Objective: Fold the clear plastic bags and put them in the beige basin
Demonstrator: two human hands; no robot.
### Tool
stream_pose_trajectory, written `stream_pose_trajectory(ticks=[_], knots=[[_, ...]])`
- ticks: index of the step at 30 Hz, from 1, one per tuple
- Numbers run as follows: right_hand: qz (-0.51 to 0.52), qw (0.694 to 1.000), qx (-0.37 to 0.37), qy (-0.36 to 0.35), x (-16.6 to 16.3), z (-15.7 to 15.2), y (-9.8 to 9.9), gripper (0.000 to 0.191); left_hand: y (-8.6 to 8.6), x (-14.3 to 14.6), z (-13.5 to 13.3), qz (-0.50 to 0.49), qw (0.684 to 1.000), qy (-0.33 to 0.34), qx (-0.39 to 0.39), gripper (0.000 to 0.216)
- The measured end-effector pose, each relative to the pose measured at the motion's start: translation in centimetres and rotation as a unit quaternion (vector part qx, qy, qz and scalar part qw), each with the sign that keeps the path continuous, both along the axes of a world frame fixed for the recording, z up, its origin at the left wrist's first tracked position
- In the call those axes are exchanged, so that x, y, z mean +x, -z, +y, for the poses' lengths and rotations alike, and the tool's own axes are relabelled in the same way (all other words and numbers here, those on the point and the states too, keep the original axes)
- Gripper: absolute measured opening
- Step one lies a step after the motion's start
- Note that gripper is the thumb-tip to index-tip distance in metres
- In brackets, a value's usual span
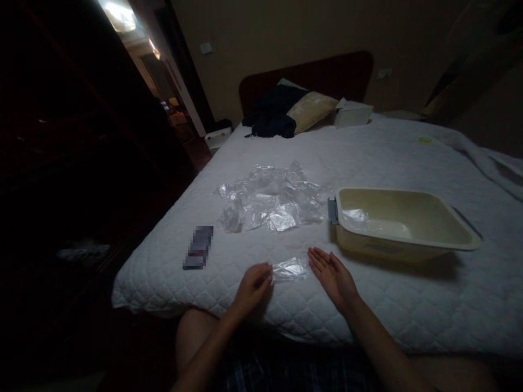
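Observation:
A small clear plastic bag (291, 269) lies flat on the white quilted bed near its front edge. My left hand (254, 286) has its fingers curled and pinches the bag's left end. My right hand (332, 273) lies open with fingers stretched out, its fingertips at the bag's right end. Beyond the hands, a loose heap of several crumpled clear plastic bags (272, 198) rests in the middle of the bed.
A cream plastic tub (408, 247) with a grey handle sits right of the heap, with a clear bag inside. A dark flat object (198, 247) lies at the left. Dark clothing (272, 114), a pillow (310, 110) and a white box (353, 113) are by the headboard.

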State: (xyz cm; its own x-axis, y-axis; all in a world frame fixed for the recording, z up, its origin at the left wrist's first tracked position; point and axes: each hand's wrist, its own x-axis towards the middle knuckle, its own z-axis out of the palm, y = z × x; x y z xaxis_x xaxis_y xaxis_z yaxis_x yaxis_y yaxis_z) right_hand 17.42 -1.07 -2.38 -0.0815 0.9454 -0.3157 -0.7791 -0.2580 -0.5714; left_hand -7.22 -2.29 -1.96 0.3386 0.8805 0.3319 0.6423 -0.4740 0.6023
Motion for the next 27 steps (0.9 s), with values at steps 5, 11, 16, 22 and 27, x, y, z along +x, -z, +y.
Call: stream_pose_trajectory(ticks=[5, 11, 16, 22, 27], knots=[[0.013, 1.000, 0.017, 0.001, 0.0, -0.1, 0.1, 0.026, -2.2, 2.4, 3.1, -0.061, 0.996, -0.039, -0.051, 0.017], [0.006, 1.000, 0.021, 0.005, -0.2, -0.3, -0.2, 0.024, -4.2, 6.3, 6.7, 0.049, 0.983, 0.059, -0.169, 0.021], [0.000, 0.999, 0.031, 0.006, -0.2, -0.5, -0.5, 0.025, -4.4, 7.7, 8.6, 0.107, 0.951, 0.082, -0.280, 0.014], [0.017, 0.999, 0.035, -0.003, 0.1, -0.6, -1.2, 0.030, -4.1, 8.5, 9.3, 0.083, 0.917, 0.116, -0.373, 0.017], [0.067, 0.996, 0.050, -0.011, 0.6, -0.9, -1.5, 0.033, -3.2, 9.0, 9.1, 0.049, 0.910, 0.105, -0.398, 0.008]])
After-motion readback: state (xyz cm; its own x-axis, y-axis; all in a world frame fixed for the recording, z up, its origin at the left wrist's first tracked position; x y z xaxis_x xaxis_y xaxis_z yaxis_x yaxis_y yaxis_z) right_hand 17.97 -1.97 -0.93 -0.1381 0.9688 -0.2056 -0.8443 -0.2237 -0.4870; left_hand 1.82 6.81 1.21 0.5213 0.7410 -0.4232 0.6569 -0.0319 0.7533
